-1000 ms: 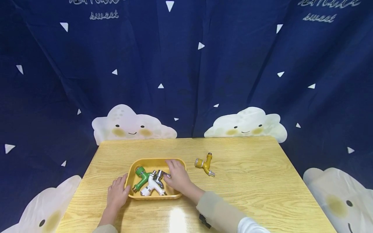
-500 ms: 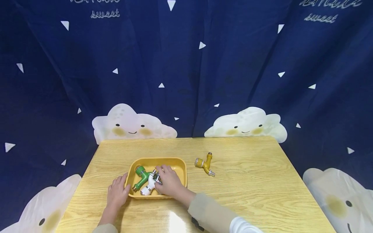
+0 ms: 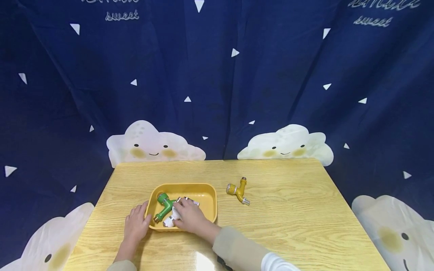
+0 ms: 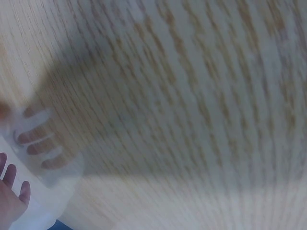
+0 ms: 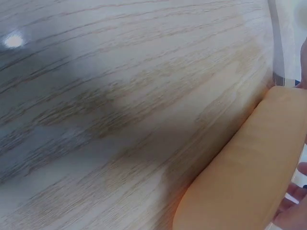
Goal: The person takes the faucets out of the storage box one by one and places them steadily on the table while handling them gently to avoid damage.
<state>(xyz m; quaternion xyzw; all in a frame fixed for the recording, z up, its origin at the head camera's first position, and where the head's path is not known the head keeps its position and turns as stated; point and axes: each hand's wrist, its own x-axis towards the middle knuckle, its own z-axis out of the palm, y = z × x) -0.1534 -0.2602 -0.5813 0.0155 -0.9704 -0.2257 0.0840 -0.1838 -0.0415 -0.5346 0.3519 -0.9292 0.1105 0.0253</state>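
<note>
In the head view a yellow plastic tray (image 3: 211,195) stands on the table with several taps in it. My right hand (image 3: 193,216) reaches inside and grips a white tap (image 3: 168,221), covering much of its body. A green tap (image 3: 166,207) lies to the left of it. Part of a chrome tap (image 3: 195,202) shows behind my right fingers. My left hand (image 3: 136,223) rests at the tray's left side, thumb by the rim. The right wrist view shows the tray's outer wall, with fingers (image 5: 290,211) beyond it. Left fingers (image 4: 24,191) appear at the left wrist view's edge.
A yellow tap (image 3: 241,191) lies on the wooden table (image 3: 288,218), right of the tray. Behind the table hangs a dark blue curtain (image 3: 210,75) with clouds and white triangles.
My right hand has moved left inside the tray, from the chrome tap across to the white tap, and its fingers have closed round it. My left hand has stayed in place.
</note>
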